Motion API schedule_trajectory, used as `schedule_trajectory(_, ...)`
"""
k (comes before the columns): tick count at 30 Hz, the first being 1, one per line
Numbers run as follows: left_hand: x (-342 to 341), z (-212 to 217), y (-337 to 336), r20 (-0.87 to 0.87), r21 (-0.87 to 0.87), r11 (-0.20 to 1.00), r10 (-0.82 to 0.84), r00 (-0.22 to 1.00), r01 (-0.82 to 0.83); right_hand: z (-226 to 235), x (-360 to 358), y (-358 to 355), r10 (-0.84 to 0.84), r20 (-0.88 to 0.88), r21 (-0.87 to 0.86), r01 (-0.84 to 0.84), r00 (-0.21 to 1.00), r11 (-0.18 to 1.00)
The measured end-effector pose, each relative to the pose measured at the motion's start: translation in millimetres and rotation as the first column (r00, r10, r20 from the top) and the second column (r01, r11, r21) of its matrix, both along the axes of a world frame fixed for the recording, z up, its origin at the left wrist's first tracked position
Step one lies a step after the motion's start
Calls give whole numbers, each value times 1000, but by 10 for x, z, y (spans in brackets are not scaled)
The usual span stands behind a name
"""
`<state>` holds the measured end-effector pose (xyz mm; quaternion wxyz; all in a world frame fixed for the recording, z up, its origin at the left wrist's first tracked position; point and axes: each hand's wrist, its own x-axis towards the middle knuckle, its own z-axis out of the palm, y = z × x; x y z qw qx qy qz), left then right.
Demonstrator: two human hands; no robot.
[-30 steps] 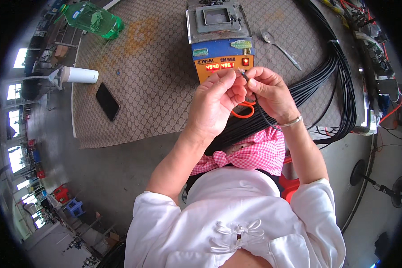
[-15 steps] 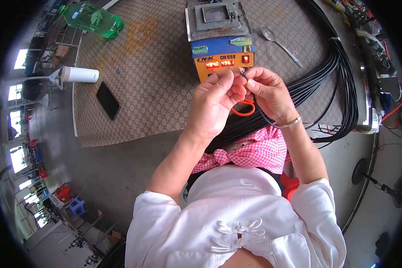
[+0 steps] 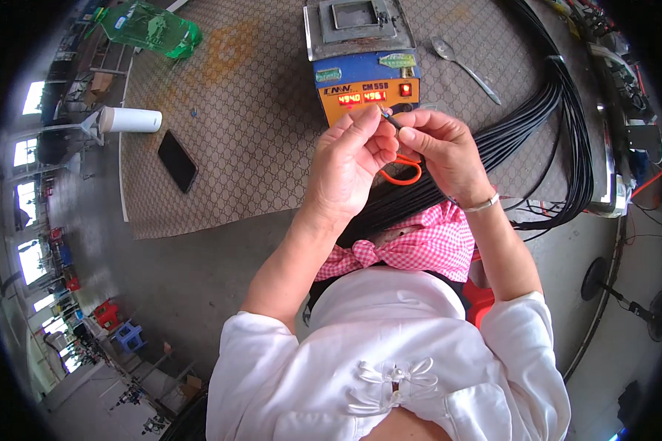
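Between my two hands is the end of a black cable, with thin wires at its tip. My left hand pinches those wires between thumb and forefinger. Just behind the tip, my right hand grips the black jacket, its thumb and forefinger closed. Below the fingers shows an orange loop handle, apparently of scissors; the rest of it is hidden. Right behind my hands stands a blue and orange solder pot with a lit display and a metal tray on top.
A thick bundle of black cables runs from my lap across the right of the table. A spoon lies right of the solder pot. At left are a phone, a white cup and a green bottle.
Both hands have shifted slightly left and turned, so more of the cable end shows between them. The left thumb and forefinger now close on the wires at its tip.
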<state>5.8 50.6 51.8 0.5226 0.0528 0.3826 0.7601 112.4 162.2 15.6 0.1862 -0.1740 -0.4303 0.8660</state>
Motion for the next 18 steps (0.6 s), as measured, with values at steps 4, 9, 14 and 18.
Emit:
schedule_trajectory(4,-32,26,3,-7,-52,999,6,1000,-6,29,10,-23,-21,31,60,20,999,998)
schedule_trajectory(9,-26,34,-3,23,-70,997,30,999,-28,45,7,-49,-42,82,56,37,996,998)
schedule_trajectory(14,-40,20,-3,25,-65,998,24,999,-22,74,6,-55,-38,72,101,30,997,994)
schedule_trajectory(18,-38,15,-9,-16,-69,997,31,999,-32,66,15,-51,-38,61,82,33,997,996)
